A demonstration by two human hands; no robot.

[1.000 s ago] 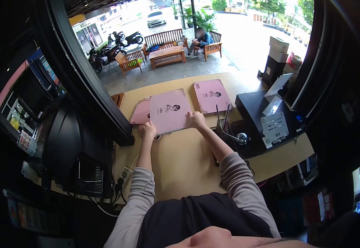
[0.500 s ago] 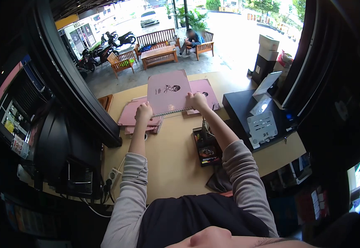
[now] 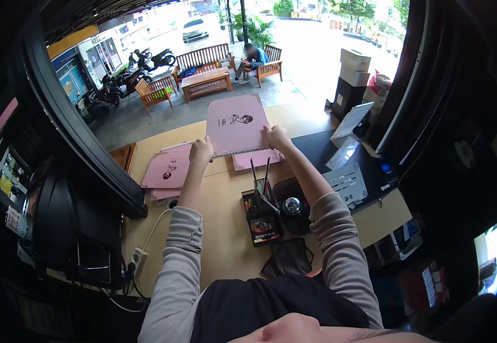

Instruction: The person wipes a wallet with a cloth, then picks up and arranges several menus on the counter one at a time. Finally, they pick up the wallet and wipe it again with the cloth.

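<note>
A pink spiral-bound booklet [image 3: 236, 120] with a dark printed figure and lettering is held up over the far part of the counter, its coil edge towards me. My left hand [image 3: 202, 150] is closed on its near left corner. My right hand [image 3: 277, 137] grips its right edge near the coil. Left of it lies a stack of pink booklets [image 3: 165, 168] with the same print, partly behind my left hand. Another pink booklet [image 3: 257, 160] lies beneath the held one and is mostly hidden by it.
On the counter [image 3: 214, 240] stand a black pen organizer [image 3: 264, 228] and a silver call bell [image 3: 292, 206]. A white perforated stand [image 3: 345, 186] is at the right, and a power strip [image 3: 138, 260] at the left. A person [image 3: 254, 60] sits on a wooden chair outside.
The view has swung right, so the counter items appear further left. The held booklet has moved right relative to the stacks, uncovering more of the left one. Both hands keep their grip.
</note>
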